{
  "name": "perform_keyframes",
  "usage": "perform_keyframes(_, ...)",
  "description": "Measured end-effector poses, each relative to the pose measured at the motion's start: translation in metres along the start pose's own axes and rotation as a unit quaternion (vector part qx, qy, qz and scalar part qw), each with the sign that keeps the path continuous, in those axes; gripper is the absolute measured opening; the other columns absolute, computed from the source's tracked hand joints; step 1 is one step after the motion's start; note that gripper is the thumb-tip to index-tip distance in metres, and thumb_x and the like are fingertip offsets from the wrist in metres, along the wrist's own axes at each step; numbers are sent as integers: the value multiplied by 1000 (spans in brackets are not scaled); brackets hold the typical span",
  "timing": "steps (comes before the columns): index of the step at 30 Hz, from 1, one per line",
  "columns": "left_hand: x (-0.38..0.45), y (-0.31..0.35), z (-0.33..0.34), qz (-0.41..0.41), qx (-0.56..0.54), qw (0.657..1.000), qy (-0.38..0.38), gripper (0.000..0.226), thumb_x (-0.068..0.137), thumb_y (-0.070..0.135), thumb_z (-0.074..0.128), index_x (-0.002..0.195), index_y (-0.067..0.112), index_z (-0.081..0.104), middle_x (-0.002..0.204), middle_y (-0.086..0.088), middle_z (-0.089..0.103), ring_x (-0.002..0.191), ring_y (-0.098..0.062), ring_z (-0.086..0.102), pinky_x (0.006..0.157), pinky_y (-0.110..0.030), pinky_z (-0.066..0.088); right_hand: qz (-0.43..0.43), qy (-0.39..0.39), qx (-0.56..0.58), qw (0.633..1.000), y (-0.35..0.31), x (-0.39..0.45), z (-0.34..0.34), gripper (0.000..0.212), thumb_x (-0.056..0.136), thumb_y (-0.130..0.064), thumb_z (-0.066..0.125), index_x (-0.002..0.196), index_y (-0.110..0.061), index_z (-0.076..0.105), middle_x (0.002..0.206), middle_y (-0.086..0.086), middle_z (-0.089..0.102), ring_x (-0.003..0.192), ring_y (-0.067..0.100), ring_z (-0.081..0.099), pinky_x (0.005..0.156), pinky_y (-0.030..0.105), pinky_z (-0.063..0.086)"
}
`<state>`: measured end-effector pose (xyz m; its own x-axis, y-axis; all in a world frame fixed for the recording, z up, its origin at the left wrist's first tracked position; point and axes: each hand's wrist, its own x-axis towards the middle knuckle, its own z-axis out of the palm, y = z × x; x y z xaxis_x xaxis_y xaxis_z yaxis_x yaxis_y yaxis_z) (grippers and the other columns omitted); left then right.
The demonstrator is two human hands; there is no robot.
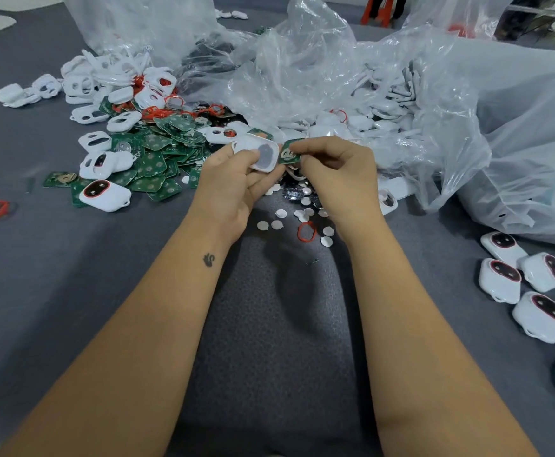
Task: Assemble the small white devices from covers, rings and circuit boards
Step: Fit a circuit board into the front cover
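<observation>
- Left hand (236,179): grips a white cover (259,155) by its edge, hollow side turned up toward the camera, which leaves the recess free to receive a part.
- Right hand (332,166): pinches a green circuit board (290,154) between thumb and fingertips, holding it just beside the cover's right edge; judged to be the step of seating the board in the cover.
- Both hands are raised above the grey worktop (269,324), close in front of the person, probably so the fit can be watched.
- Loose circuit boards (157,153) lie heaped to the left, mixed with further white covers (94,87) and red rings (152,112), all near the left hand.
- One red ring (306,231) lies on the worktop below the hands, among small white discs (277,224) and shiny coin cells (291,193), near at hand for a later step.
- Finished devices (500,280), white with a dark, red-rimmed window, are gathered at the right, well apart from the loose parts.
- Clear plastic bags (401,94) behind the hands spill more white parts.
</observation>
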<state>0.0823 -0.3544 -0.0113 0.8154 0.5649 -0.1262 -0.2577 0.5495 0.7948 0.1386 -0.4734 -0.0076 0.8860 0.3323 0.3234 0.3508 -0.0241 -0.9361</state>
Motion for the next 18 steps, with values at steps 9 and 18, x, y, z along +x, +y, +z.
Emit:
perform_keyframes(9, 0, 0, -1, 3, 17, 1000, -12, 20, 97, -7, 43, 92, 2, 60, 77, -10, 75, 74, -19, 74, 66, -27, 59, 23, -28, 26, 999, 0, 0, 3, 35, 81, 2, 67, 104, -22, 57, 72, 5, 56, 64, 15, 50, 61, 25, 46)
perform_keyframes(18, -4, 1, 1, -48, -24, 997, -47, 18, 98, -5, 42, 102, -9, 59, 89, -22, 74, 80, -27, 74, 69, -29, 61, 91, 7, 117, 989, -5, 4, -1, 15, 86, 0, 60, 82, -14, 58, 75, 11, 63, 57, 16, 58, 56, 25, 48)
